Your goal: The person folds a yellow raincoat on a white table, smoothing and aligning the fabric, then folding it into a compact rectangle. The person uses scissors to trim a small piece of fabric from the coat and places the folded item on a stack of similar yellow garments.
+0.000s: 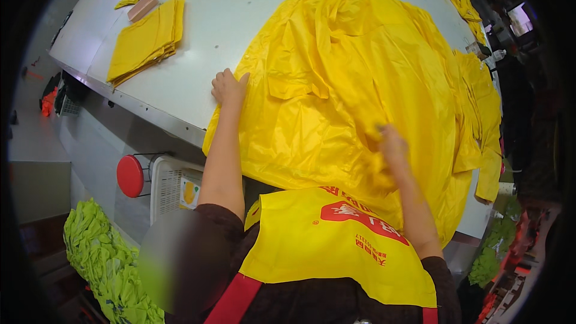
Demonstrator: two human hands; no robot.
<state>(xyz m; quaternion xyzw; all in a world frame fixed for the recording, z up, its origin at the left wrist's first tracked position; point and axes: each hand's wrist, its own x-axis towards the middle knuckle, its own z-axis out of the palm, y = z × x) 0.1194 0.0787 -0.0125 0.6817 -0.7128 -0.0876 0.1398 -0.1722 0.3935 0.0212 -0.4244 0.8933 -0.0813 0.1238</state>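
Observation:
A large yellow garment of thin, shiny fabric (288,138) lies spread and wrinkled across the table in front of me. At its left edge my left hand (229,89) rests with thumb and fingers apart, holding nothing that I can see. My right hand (393,149) is over the lower right part of the garment and smeared by motion. A small dark spot shows at its fingertips, too blurred to name. Some yellow fabric just below this hand is blurred too; whether the fingers grip it is unclear.
The pale table (210,30) carries a folded yellow stack (147,42), a pinkish open box (143,7) and more yellow pieces (480,102) at the right. Below its left edge are a red round stool (130,176), a white basket (157,189) and a bright green fabric heap (102,252).

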